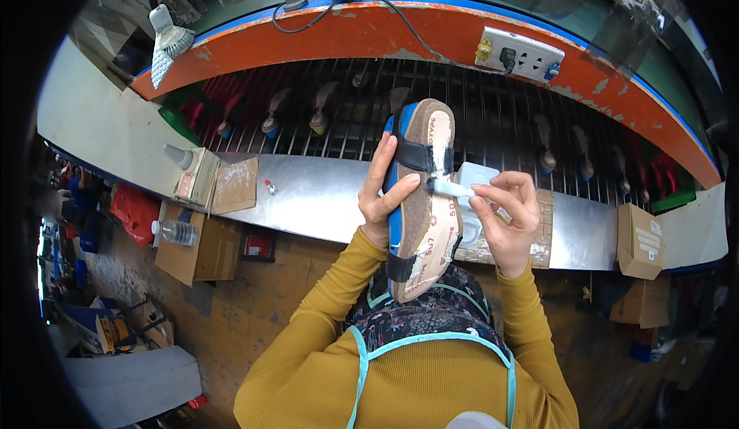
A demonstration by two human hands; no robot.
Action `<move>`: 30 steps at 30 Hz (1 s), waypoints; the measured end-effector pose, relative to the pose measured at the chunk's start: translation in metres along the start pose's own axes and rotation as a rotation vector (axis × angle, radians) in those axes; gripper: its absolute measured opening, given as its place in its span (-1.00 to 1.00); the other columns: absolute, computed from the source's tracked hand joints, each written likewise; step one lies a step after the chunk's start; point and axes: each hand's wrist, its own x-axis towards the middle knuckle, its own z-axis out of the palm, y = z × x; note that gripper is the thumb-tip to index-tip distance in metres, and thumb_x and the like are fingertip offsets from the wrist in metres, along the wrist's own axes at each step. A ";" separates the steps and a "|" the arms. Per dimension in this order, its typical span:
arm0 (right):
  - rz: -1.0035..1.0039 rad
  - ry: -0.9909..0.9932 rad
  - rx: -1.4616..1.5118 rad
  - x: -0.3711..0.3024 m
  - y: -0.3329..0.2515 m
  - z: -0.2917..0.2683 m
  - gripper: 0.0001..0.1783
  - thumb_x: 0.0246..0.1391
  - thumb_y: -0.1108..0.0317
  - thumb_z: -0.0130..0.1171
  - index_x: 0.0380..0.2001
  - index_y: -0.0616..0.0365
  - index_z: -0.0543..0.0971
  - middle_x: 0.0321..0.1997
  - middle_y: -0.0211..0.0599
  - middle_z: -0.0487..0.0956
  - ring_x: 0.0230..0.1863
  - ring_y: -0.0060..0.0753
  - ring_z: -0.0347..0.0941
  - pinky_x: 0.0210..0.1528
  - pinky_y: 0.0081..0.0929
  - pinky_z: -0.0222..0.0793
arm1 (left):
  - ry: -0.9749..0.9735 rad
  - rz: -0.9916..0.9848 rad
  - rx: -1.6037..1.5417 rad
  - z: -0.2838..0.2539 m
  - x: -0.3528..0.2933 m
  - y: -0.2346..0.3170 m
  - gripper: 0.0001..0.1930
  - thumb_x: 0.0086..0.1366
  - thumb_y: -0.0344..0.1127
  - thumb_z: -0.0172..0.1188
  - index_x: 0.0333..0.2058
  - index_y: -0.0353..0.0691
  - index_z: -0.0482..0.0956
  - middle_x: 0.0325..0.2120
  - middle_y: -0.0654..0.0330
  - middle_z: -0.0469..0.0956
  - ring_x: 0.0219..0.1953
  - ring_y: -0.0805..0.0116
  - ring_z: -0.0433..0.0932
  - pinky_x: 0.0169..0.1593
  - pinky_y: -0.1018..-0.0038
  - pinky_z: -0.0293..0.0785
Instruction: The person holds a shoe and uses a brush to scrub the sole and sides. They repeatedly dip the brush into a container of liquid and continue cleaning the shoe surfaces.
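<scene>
My left hand (378, 202) grips an unfinished sandal (420, 232) from its left side, thumb on the brown cork-like edge. The sandal's underside faces up, with a pale printed strip down its middle, black straps (416, 154) folded over the edges and blue along the left side. Pinched between the thumb and fingers of my right hand (509, 217) is a small white-handled brush (456, 189). Its tip touches a strap end near the sandal's middle. Partly hidden behind the brush and my right hand is a white plastic container (477, 173).
Under the container lies a tan taped cardboard piece (541, 232) on the metal ledge (315, 198). Beyond it, a rack of metal rods (346, 132) carries several shoe parts. A cardboard box (640, 240) stands right; a plastic bottle (177, 232) sits left. A power strip (520, 53) is mounted on the orange beam.
</scene>
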 end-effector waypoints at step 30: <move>-0.210 0.124 -0.218 -0.031 -0.018 -0.003 -0.65 -0.32 0.42 0.51 -0.33 -0.10 0.73 -0.25 -0.42 0.46 -0.21 -0.40 0.30 -0.17 -0.47 0.17 | 0.048 -0.053 0.144 0.006 0.013 -0.011 -0.46 -0.06 -0.34 0.47 -0.03 0.07 0.55 0.23 -0.12 0.29 0.25 -0.17 0.30 0.25 0.09 0.35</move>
